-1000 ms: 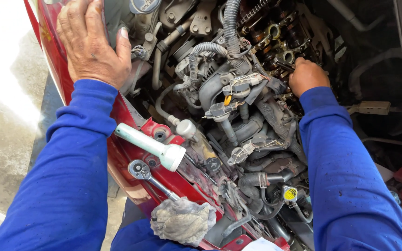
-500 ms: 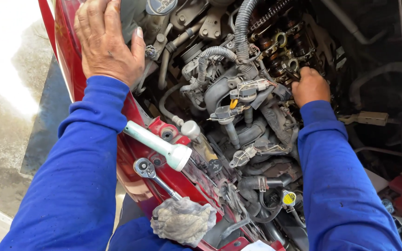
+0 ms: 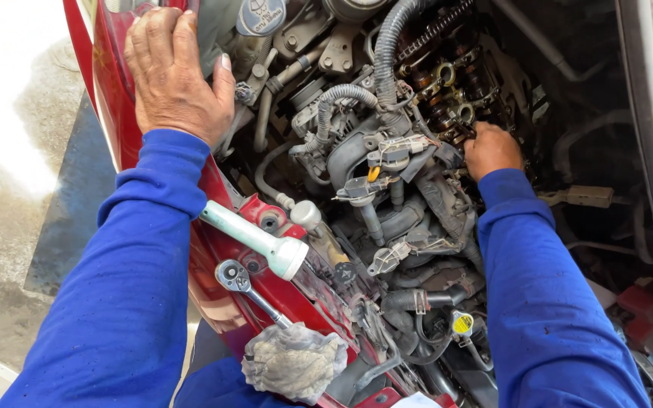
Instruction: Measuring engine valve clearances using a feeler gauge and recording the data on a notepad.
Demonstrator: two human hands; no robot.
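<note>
Deep at 2 o'clock in the engine bay, the right hand point(image 3: 490, 149) reaches into the open valve gear point(image 3: 447, 83), fingers curled together around something small and dark at its 11 o'clock side; what it grips is hidden by the knuckles, so I cannot tell the part. Left hand point(image 3: 173, 75) lies flat, fingers spread, on the red fender point(image 3: 119, 106) at 11 o'clock, holding nothing, serving as a brace. Judgement: work of this kind goes best with the left hand kept planted for balance, the right wrist straight, and turning force fed from the fingertips so nothing drops among the hoses. Corrugated hose point(image 3: 387, 45) runs just left of the right hand. Ratchet point(image 3: 247, 291) rests on the fender edge at 7 o'clock, untouched; long axis runs 10 to 4 o'clock, drive head at the 10 o'clock end, handle end tucked under a grey rag point(image 3: 292, 363). Pale tool handle point(image 3: 255, 238) lies just above it, nearly parallel, thick end toward 4 o'clock. Yellow cap point(image 3: 462, 323) sits at 5 o'clock, well apart from both hands.
</note>
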